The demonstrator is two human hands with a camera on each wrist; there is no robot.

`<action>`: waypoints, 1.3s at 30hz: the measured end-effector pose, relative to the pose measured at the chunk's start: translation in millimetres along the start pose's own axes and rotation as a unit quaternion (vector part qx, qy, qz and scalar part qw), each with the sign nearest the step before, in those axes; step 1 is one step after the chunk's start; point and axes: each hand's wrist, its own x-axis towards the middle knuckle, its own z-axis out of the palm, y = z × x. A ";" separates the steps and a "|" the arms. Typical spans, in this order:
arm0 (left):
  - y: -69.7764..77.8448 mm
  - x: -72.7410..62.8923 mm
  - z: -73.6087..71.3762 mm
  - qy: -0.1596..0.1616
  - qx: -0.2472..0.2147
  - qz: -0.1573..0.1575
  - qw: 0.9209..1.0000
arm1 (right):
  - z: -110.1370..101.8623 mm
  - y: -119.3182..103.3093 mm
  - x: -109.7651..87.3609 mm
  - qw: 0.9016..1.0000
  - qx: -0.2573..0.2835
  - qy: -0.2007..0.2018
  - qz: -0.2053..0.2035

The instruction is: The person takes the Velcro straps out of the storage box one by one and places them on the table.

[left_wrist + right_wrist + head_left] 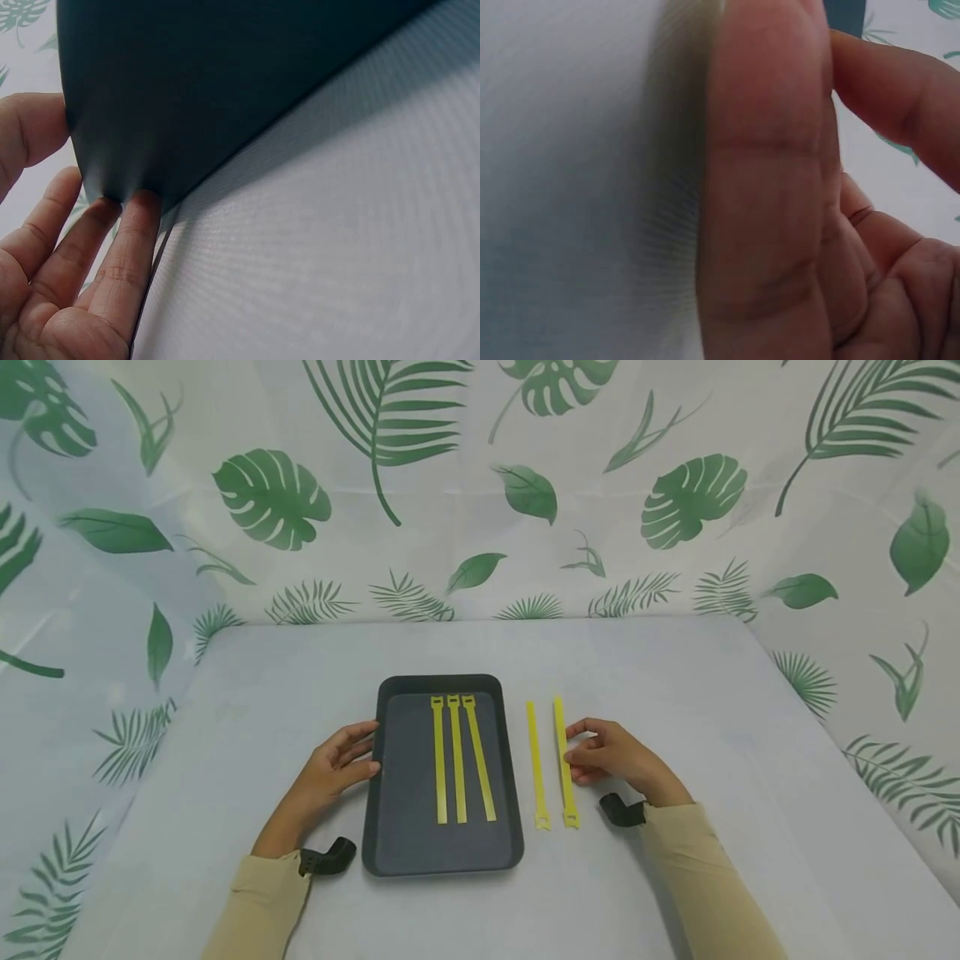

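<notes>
In the head view, a dark grey tray [405, 852] lies on the table, and my left hand [327, 774] touches its left side. The left wrist view shows those fingertips against the tray's dark outer wall [187, 75], the fingers fairly straight. Inside the tray lie three yellow hook-and-loop cable ties [456, 760], slotted heads toward the far end. Right of the tray, my right hand [611, 756] pinches the left edge of a yellow cable tie [562, 735] between thumb and fingers, its head toward me. Another yellow cable tie [536, 760] lies between that one and the tray.
A white cloth covers the table [652, 668]. Behind it and along both sides hangs a white curtain [450, 435] printed with green leaves. Black wrist bands with camera mounts [327, 857] sit at both sleeve cuffs, the left one close to the tray's near-left corner.
</notes>
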 end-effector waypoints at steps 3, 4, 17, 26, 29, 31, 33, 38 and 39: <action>0.6 -0.4 0.2 -0.001 0.001 0.001 1.000 | 2.0 0.8 1.8 1.000 -0.013 0.008 0.009; 0.7 -0.5 0.2 -0.001 0.001 0.000 1.000 | 2.4 0.9 2.0 1.000 -0.019 0.010 0.009; 3.2 -2.2 -0.1 0.004 -0.007 0.007 1.000 | 5.4 -4.7 0.5 0.992 -0.113 0.058 0.023; 1.6 -0.1 -0.4 0.001 -0.004 0.006 1.000 | 0.6 -8.6 1.8 0.988 -0.144 0.061 0.016; 2.0 -0.1 -0.7 0.000 -0.005 0.008 1.000 | -0.5 -11.8 4.2 0.986 -0.153 0.061 0.005; 2.3 -0.5 -1.2 -0.001 -0.009 0.008 1.000 | -0.4 -14.4 6.1 0.986 -0.154 0.061 -0.002; 2.2 -0.5 -1.7 -0.003 -0.010 0.010 1.000 | 0.5 -17.1 8.0 0.987 -0.148 0.059 -0.007; 0.5 0.2 -2.5 -0.004 -0.007 0.016 1.000 | 5.4 -24.6 12.1 0.989 -0.133 0.055 -0.021; 0.3 0.2 -2.6 -0.003 -0.005 0.016 1.000 | 6.7 -26.0 12.9 0.989 -0.133 0.053 -0.029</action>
